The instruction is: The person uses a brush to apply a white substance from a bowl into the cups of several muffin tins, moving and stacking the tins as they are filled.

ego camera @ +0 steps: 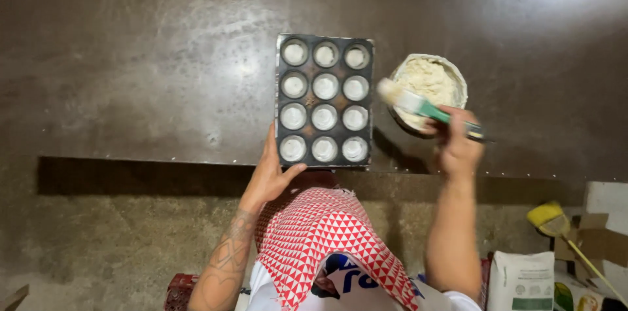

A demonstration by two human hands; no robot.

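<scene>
A dark muffin tray (325,38) with several greased, whitish cups lies on the brown counter. My left hand (273,172) grips its near left corner, thumb on the front rim. My right hand (458,142) holds a pastry brush (428,109) with a green handle; its pale bristles point left, hovering between the tray's right edge and a round bowl (461,81) of pale, crumbly fat. The bowl stands just right of the tray, partly behind the brush and my fingers.
The counter's (150,82) front edge runs just below the tray. A red and white patterned cloth (320,239) hangs over my front. On the floor at the right stand a white sack (521,281), a yellow broom (556,223) and cardboard boxes (598,239).
</scene>
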